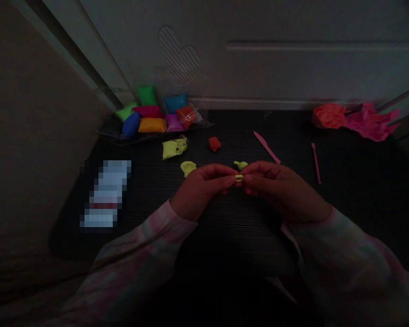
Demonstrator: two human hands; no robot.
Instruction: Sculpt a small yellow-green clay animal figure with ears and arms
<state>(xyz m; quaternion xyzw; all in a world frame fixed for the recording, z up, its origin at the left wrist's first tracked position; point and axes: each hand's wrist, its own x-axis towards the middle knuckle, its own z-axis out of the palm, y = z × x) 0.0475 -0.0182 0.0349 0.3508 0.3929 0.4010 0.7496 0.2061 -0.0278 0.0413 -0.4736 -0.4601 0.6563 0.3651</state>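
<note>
Between the fingertips of both my hands is a small piece of yellow modelling clay [238, 178], held just above the dark table. My left hand [207, 182] pinches its left side, and my right hand [276, 186] pinches its right side. Behind the left fingers lies a flattened yellow clay lump [188, 168]. A rounded yellow clay shape with a thin projection [241, 165] shows just beyond my right fingers, its lower part hidden by them. Farther back sit a red clay lump [214, 144] and an opened yellow clay packet [174, 147].
A clear bag [201, 119] with several coloured clay packets stands at the back left. On the right lie a pink plastic knife [266, 147], a thin pink stick tool [316, 162] and crumpled orange and pink paper [330, 116]. A blurred phone-like rectangle [105, 193] lies at left.
</note>
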